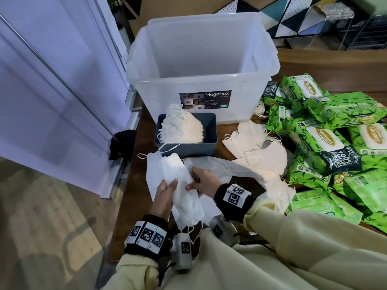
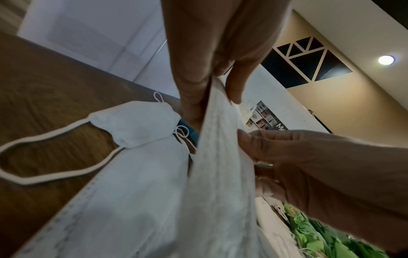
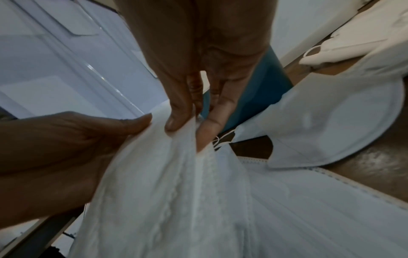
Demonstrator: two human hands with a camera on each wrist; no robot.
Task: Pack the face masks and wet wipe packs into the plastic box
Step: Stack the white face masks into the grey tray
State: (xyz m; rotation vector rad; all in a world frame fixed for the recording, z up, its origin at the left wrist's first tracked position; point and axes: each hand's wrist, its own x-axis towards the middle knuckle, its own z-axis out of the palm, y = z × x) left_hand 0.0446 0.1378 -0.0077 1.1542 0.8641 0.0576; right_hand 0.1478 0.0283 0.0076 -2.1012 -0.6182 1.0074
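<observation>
Both hands hold one stack of white face masks (image 1: 184,191) above the table's near edge. My left hand (image 1: 165,194) grips the stack's left side, thumb and fingers pinching it (image 2: 212,97). My right hand (image 1: 201,181) pinches its right edge (image 3: 192,125). More masks lie flat underneath (image 2: 123,200) and spread to the right (image 1: 257,155). A blue-grey tray (image 1: 209,141) holds another mask stack (image 1: 182,126). The clear plastic box (image 1: 201,80) stands behind it, nothing visible inside. Green wet wipe packs (image 1: 326,130) are piled at the right.
The wooden table (image 1: 138,164) ends just left of the masks, beside a white panelled door (image 1: 52,91). A black object (image 1: 121,143) sits at that edge. Cardboard and shelving stand behind the box.
</observation>
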